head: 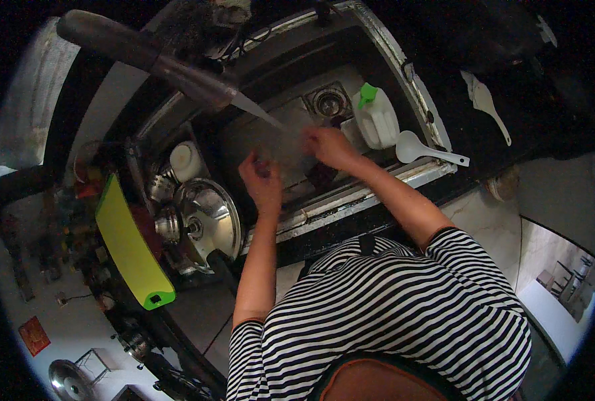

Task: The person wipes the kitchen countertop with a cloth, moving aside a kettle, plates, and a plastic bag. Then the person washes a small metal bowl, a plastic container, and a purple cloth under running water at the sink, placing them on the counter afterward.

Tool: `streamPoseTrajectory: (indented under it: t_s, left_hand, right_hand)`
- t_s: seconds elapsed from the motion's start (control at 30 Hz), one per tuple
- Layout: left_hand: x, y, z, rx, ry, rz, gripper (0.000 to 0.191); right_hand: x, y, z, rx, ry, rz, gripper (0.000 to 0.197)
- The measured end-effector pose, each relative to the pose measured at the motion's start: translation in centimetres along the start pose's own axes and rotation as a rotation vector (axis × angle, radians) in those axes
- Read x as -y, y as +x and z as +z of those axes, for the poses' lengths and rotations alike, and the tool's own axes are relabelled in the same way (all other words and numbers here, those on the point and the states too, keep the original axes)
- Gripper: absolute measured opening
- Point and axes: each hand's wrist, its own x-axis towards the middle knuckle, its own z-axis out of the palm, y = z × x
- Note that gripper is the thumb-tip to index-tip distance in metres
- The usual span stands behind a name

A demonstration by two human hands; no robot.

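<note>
Over a dark sink [257,125], a faucet [187,75] sends a pale jet of water down between my hands, where the spray blurs. My left hand [260,183] is curled left of the spray. A small dark purplish patch [262,169] shows between its thumb and fingers; whether it is a held thing or shadow is unclear. On the other side, my right hand [331,148] has bent fingers pointing into the spray, their tips blurred. Dark purplish pieces [322,175] lie in the sink below my right wrist.
Right of my right hand stands a white jug with a green cap [377,120]. A white ladle [422,150] rests across the sink's rim. A drain [329,102] lies beyond. At left are a steel lid [210,215], a white bowl [185,160] and a yellow-green board [132,250].
</note>
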Motion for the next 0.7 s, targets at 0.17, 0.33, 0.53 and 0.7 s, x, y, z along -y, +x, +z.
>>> streamPoseTrajectory:
  t_s: [0.17,0.33,0.53,0.7]
  left_hand:
    - [4.3,0.6,-0.6,-0.07,0.106,-0.078,0.045]
    - [6.4,0.5,-0.7,-0.059,0.083,-0.038,0.042]
    - [4.8,0.5,-0.1,-0.018,0.04,-0.06,0.038]
    - [4.1,1.3,0.4,0.015,-0.198,-0.084,0.033]
  right_hand:
    - [0.7,-0.6,1.4,0.083,-0.427,-0.189,0.014]
    - [1.8,-1.5,0.5,-0.056,-0.524,-0.402,0.011]
    - [1.1,-1.2,-0.5,-0.083,-0.59,-0.421,0.012]
    - [0.6,-0.9,-0.8,0.074,-0.381,-0.257,0.022]
